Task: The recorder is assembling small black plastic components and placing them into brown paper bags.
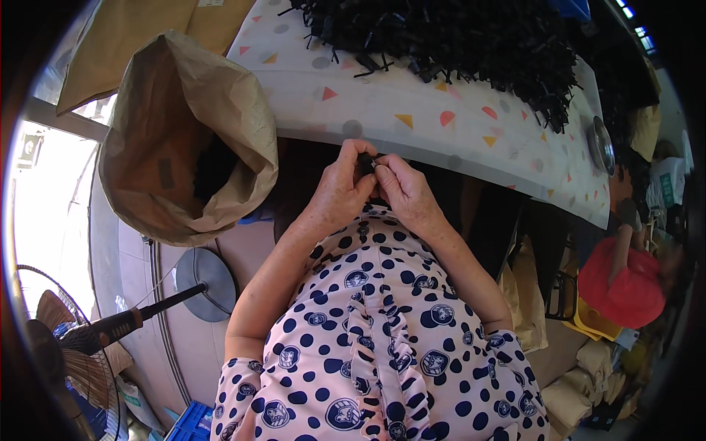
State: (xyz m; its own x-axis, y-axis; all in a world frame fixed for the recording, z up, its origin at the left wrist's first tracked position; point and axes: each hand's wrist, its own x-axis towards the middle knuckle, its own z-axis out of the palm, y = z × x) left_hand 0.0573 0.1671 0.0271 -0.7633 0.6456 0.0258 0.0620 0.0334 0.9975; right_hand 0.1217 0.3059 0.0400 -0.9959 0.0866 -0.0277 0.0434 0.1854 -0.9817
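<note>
Just in front of the table's near edge, my left hand [340,192] and my right hand [409,197] meet. Their fingertips pinch a small black piece [367,163] between them; most of it is hidden, so its exact kind does not show. A tiny pale spot shows by my right fingertips. Beyond my hands, a large heap of small black parts [441,37] with thin strips sticking out lies on the table [353,140], which has a white cover patterned with coloured shapes. To my left gapes a brown paper sack [125,162] holding a dark mass.
A standing fan [66,345] with a round base [198,287] is at the lower left, near a blue crate [193,422]. A metal bowl [601,145] sits at the table's right end. Farther right are a person in red [621,283] and several brown sacks [570,397].
</note>
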